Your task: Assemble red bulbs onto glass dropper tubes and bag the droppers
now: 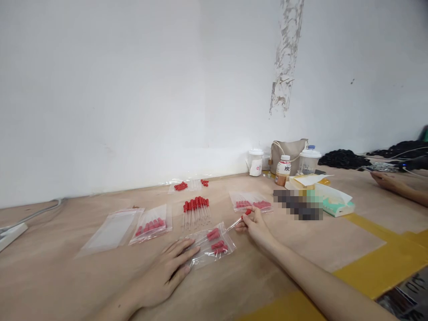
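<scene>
My right hand (pixel 256 228) is closed on a glass dropper (pixel 238 220) by its red rubber bulb, the glass end slanting down toward the upper right of a clear zip bag (pixel 203 256). Inside that bag lie several droppers with red bulbs (pixel 217 243). My left hand (pixel 167 269) lies with fingers stretched out, fingertips touching the bag's left side. Just behind, a row of loose droppers (pixel 196 209) lies side by side, bulbs pointing away from me. Filled bags lie at the left (pixel 152 225) and the right (pixel 251 203).
Empty clear bags (pixel 112 232) lie at the left. Loose red bulbs (pixel 181 186) rest on a bag near the wall. Cups, a bottle (pixel 283 170), a grey pouch (pixel 287 154) and a tissue pack (pixel 334 205) stand at the right. Another person's hand (pixel 384 180) is at far right.
</scene>
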The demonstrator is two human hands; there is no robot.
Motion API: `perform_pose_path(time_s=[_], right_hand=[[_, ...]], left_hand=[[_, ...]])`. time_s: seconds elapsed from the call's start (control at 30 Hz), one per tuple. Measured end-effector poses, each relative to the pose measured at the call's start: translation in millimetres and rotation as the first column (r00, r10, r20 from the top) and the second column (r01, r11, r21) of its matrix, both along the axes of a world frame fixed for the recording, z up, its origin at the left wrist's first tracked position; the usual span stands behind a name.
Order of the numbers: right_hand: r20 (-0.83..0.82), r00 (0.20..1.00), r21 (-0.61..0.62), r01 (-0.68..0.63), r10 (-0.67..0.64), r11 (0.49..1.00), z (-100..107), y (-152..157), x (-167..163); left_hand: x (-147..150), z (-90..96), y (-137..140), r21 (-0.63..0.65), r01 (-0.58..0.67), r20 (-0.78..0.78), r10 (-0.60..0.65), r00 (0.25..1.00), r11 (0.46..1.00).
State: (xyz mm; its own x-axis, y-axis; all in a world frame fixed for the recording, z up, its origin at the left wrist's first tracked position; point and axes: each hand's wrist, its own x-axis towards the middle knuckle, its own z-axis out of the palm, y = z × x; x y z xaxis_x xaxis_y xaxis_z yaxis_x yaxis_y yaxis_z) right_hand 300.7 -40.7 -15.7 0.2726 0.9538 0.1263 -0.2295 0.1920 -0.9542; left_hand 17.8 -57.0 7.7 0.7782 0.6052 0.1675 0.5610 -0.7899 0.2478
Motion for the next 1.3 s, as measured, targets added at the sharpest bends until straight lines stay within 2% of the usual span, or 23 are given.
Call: perform_pose_path(time_s=[0.23, 0.4, 0.5, 0.57, 0.63, 0.73, 0.8, 1.03, 1.2, 1.23, 1.3], right_hand=[[0.007, 0.997, -0.087, -0.074, 0.075, 0.993, -3, -5, -6], [-0.015, 0.998, -0.085, -0.059, 0.058, 0.995, -2, -7, -7], [0.037, 0.996, -0.084, -0.075, 0.078, 0.994, -4, -7, -8], [0.131, 0.984, -0.082, -0.113, 0.123, 0.99, -8, -6, -8], [0.307, 0.941, -0.054, -0.132, 0.142, 0.99, -11, -5, -7], [0.592, 0.803, 0.019, -0.098, 0.068, 0.995, -12, -3, -6], [0.677, 0.736, 0.052, -0.083, 0.026, 0.995, -10, -3, -9], [0.669, 0.725, 0.004, -0.226, 0.165, 0.974, -3, -6, -18], [0.615, 0.725, 0.012, -0.402, 0.31, 0.916, -2, -8, -16], [0.612, 0.729, 0.01, -0.393, 0.306, 0.919, -2, -7, -15], [0.619, 0.749, -0.014, -0.288, 0.234, 0.958, -1, -6, -12]], left_hand=[[0, 1.2, 0, -0.019, -0.014, -0.033, 0.013, 0.999, 1.0], [-1, 3.8, -1, -0.062, -0.008, -0.009, 0.008, 1.0, 0.998], [0, 4.4, -1, -0.053, -0.012, -0.013, 0.012, 1.0, 0.999], [1, 3.9, -1, -0.035, -0.011, -0.016, 0.011, 1.0, 0.999], [2, 3.1, -1, -0.023, -0.013, -0.015, 0.013, 1.0, 1.0], [2, 2.7, -2, -0.015, -0.018, -0.015, 0.017, 1.0, 1.0], [3, 3.4, -3, -0.013, -0.015, -0.029, 0.015, 0.999, 1.0], [4, 6.8, -4, -0.015, -0.03, -0.096, 0.028, 0.995, 0.999], [3, 4.9, -3, -0.005, -0.023, -0.092, 0.023, 0.996, 1.0], [3, 4.5, -2, -0.003, -0.02, -0.088, 0.02, 0.996, 1.0], [3, 4.1, -2, -0.004, -0.014, -0.083, 0.014, 0.996, 1.0]])
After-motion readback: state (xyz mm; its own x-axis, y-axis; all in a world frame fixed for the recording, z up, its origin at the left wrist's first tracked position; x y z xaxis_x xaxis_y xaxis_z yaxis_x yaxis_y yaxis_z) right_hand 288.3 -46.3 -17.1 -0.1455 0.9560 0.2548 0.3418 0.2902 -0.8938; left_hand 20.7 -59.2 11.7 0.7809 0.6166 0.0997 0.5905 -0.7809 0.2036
